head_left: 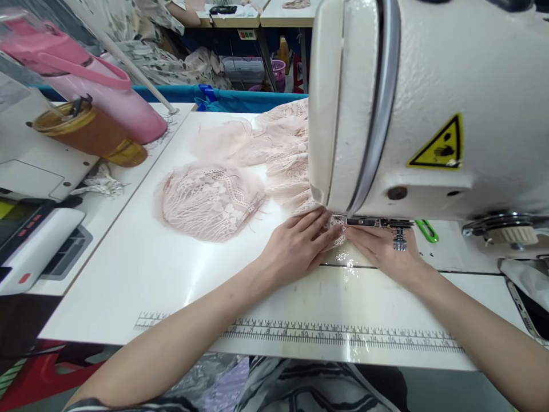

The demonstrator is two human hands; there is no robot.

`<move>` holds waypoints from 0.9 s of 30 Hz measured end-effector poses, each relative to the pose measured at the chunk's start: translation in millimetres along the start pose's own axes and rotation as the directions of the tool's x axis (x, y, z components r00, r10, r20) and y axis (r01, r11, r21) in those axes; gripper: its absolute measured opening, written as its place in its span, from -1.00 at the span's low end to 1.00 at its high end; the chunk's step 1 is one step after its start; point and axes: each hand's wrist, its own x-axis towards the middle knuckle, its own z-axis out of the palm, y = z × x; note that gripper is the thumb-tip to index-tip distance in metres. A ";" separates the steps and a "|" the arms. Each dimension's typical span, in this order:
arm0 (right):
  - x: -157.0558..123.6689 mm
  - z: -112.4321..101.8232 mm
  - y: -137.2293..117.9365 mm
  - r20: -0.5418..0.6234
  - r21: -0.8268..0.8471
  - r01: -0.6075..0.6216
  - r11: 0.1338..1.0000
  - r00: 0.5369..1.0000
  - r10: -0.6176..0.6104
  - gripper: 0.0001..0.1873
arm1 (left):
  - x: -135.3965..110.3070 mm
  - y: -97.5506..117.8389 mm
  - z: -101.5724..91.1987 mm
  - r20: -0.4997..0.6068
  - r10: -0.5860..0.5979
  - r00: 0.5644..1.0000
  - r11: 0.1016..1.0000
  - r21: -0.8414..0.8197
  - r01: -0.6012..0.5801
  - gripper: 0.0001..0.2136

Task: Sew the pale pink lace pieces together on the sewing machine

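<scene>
A pale pink lace fabric (240,171) lies spread over the white sewing table (141,269), running under the head of a cream sewing machine (429,109). My left hand (300,243) lies flat on the fabric's near edge, fingers stretched toward the presser foot (343,220). My right hand (381,249) rests just right of it under the machine head, fingers extended and pressing the fabric edge by the needle. The fingertips of both hands almost meet at the foot.
A printed ruler (343,335) runs along the table's front edge. At the left stand a pink jug (98,86), a brown cup (86,131) and a white device (34,246). A green tool (426,230) lies behind my right hand. A phone (529,306) sits far right.
</scene>
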 end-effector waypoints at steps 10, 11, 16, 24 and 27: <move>-6.7 4.1 -2.6 -0.059 -0.263 0.141 0.955 0.985 -0.162 -0.77 | -10.0 -11.9 -2.0 -0.011 0.138 0.990 0.987 -0.079 -0.139 -0.67; -7.3 3.3 -4.1 -0.038 -0.268 0.138 0.953 0.987 -0.154 -0.77 | -10.2 -13.4 -3.3 -0.003 0.140 0.990 0.986 -0.091 -0.140 -0.67; -7.6 3.2 -8.5 0.025 -0.263 0.125 0.957 0.992 -0.123 -0.75 | -8.5 -16.7 -7.1 0.012 0.141 0.990 0.983 -0.122 -0.138 -0.67; -7.4 5.9 -13.2 -0.013 -0.379 0.108 0.919 0.992 -0.122 -0.72 | -7.8 -15.6 -5.1 0.001 0.088 0.996 0.991 -0.102 -0.087 -0.69; -7.4 5.3 -15.4 -0.036 -0.400 0.092 0.912 0.993 -0.116 -0.71 | -7.9 -15.1 -3.9 0.015 0.070 0.997 0.994 -0.088 -0.068 -0.70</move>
